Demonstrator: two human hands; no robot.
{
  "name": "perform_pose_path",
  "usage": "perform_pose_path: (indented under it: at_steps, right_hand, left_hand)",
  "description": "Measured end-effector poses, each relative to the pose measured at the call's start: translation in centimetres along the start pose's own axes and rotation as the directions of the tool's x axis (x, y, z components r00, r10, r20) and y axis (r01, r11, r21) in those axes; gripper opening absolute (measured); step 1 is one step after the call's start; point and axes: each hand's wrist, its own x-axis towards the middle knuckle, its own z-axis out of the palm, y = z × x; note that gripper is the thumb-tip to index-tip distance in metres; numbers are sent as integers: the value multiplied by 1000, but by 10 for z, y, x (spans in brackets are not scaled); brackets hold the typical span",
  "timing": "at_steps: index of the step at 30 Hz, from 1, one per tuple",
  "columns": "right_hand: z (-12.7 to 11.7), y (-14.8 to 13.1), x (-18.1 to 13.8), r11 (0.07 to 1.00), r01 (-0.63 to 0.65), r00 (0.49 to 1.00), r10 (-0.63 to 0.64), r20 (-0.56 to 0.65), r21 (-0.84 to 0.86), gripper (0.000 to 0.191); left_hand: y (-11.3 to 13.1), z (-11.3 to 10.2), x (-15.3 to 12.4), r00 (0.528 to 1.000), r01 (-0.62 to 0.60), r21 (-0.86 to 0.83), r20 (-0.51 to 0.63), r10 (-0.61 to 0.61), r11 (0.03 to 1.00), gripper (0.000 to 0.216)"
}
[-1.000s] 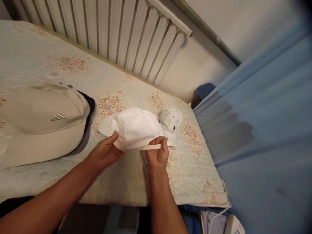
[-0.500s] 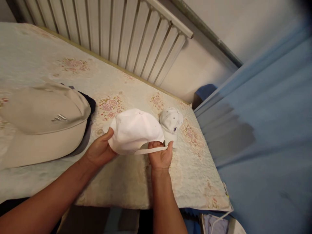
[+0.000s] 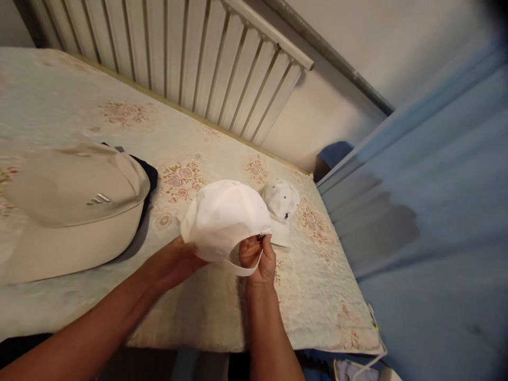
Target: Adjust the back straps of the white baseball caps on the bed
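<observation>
A plain white cap (image 3: 224, 217) is held just above the flowered bedspread (image 3: 190, 137). My left hand (image 3: 174, 260) grips its lower left edge, partly tucked under the crown. My right hand (image 3: 257, 257) is closed on the cap's white back strap (image 3: 242, 271), which hangs in a loop, fingertips at the small metal buckle. A second, smaller white cap (image 3: 282, 203) with dots and a small dark logo lies on the bed just behind and right of the one I hold.
A large beige cap (image 3: 75, 203) rests on something dark at the left of the bed. Behind the bed stands a white slatted rail (image 3: 190, 58). A blue curtain (image 3: 436, 222) hangs on the right. The bed's near edge runs under my forearms.
The white cap has been turned and tilted up, its brim gone from view. The strap, stretched straight before, now sags in a loop. My right hand moved in to the buckle.
</observation>
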Motion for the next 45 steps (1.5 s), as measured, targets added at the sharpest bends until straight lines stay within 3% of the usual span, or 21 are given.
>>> perform_pose_path:
  at_steps: [4, 9, 16, 20, 23, 28, 31, 34, 40, 45]
  right_hand:
    - [0, 3, 1, 1000, 3, 1000, -3, -11, 13, 7]
    - [-3, 8, 1, 1000, -6, 1000, 7, 30, -27, 6]
    - [-7, 12, 1, 997, -47, 996, 52, 76, -62, 18]
    - [-7, 14, 0, 989, -33, 994, 47, 100, -143, 22]
    - [-6, 13, 0, 983, -43, 993, 61, 99, -178, 26]
    - [-6, 13, 0, 974, -77, 991, 99, 96, -212, 31]
    - [-7, 14, 0, 971, -87, 988, 112, 105, -222, 28]
    - [-8, 16, 1, 967, -88, 981, 125, 147, -237, 28]
    - [-8, 16, -1, 941, -98, 972, 160, 170, -324, 29]
    - [-12, 21, 1, 920, -95, 974, 164, 155, -379, 33]
  left_hand:
    - [-6, 3, -4, 994, 72, 245, 64, -91, 967, 44]
    - [-10, -6, -3, 998, 51, 312, 29, -63, 949, 33]
    - [-8, -18, 5, 996, 11, 190, -84, 6, 982, 19]
    - [-3, -14, 9, 987, -41, 108, -149, 57, 993, 26]
    - [7, -6, 11, 974, -134, -14, -185, 129, 991, 36]
    - [28, 10, 11, 907, -342, -133, -307, 289, 930, 45]
    - [35, 11, 11, 900, -294, -159, -378, 217, 942, 55]
    - [37, 3, 12, 891, -211, -153, -437, 126, 965, 44]
    - [38, -14, 19, 916, -161, -23, -375, 141, 987, 58]
    - [38, -18, 30, 914, -161, 59, -368, 171, 985, 55]
